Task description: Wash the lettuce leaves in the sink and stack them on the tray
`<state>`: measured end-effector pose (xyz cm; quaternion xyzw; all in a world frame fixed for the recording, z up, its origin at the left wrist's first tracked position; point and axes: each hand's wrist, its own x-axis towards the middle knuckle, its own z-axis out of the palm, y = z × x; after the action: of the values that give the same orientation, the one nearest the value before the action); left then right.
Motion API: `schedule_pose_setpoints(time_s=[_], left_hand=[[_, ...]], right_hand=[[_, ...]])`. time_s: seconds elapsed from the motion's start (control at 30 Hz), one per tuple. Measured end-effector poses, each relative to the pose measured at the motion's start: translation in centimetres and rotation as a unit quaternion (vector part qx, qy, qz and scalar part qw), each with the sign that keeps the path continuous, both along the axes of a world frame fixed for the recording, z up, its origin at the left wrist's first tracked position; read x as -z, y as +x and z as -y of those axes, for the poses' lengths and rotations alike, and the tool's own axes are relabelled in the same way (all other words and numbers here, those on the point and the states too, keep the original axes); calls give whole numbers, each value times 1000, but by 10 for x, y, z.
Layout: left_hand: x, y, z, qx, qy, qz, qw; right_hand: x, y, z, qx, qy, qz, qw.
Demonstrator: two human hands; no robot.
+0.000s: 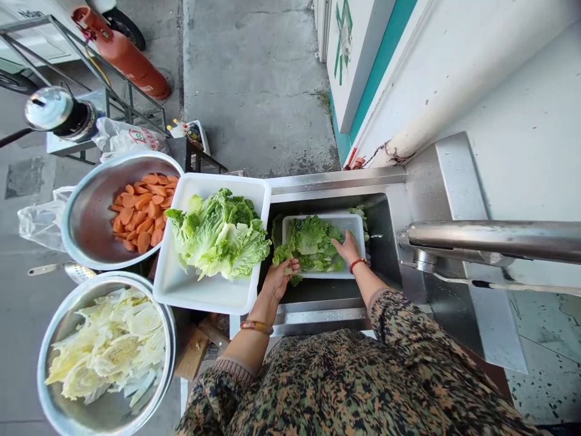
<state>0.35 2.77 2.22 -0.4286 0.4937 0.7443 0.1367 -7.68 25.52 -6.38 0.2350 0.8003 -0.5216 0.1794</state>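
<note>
In the sink [394, 242] stands a white plastic tub [358, 225] with green lettuce leaves [318, 239] in it. My left hand [279, 280] is at the tub's near left corner, its fingers curled on the base of a lettuce leaf [284, 254]. Over the tub's right side reaches my right hand [347, 248], thumb and fingers apart, its fingertips by the leaves; it grips nothing that I can see. A larger white tray [204, 297] to the left bears a heap of lettuce [222, 236].
Left of the tray, a metal bowl [86, 212] holds sliced carrots [145, 209]. Nearer stands a bowl [43, 357] of cut cabbage [113, 351], with a slotted ladle [77, 271] behind. A faucet [454, 233] juts in from the right. Farther off is a red gas cylinder [131, 63].
</note>
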Motion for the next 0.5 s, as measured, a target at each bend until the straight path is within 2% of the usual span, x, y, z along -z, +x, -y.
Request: schedule_pose_setpoints(time_s=[0.1, 0.17, 0.27, 0.37, 0.5], left_hand=[[3, 6, 3, 0, 8, 5, 1000], [4, 5, 3, 3, 11, 6, 1000], [6, 0, 5, 0, 11, 4, 1000], [8, -5, 7, -4, 9, 0, 1000], [9, -9, 4, 5, 8, -1, 1000]], right_hand=[[9, 5, 20, -18, -38, 20, 999], [8, 13, 22, -39, -71, 8, 997], [-4, 20, -1, -67, -80, -37, 994], [-22, 12, -36, -99, -69, -92, 988], [-39, -12, -60, -110, 3, -139, 984]])
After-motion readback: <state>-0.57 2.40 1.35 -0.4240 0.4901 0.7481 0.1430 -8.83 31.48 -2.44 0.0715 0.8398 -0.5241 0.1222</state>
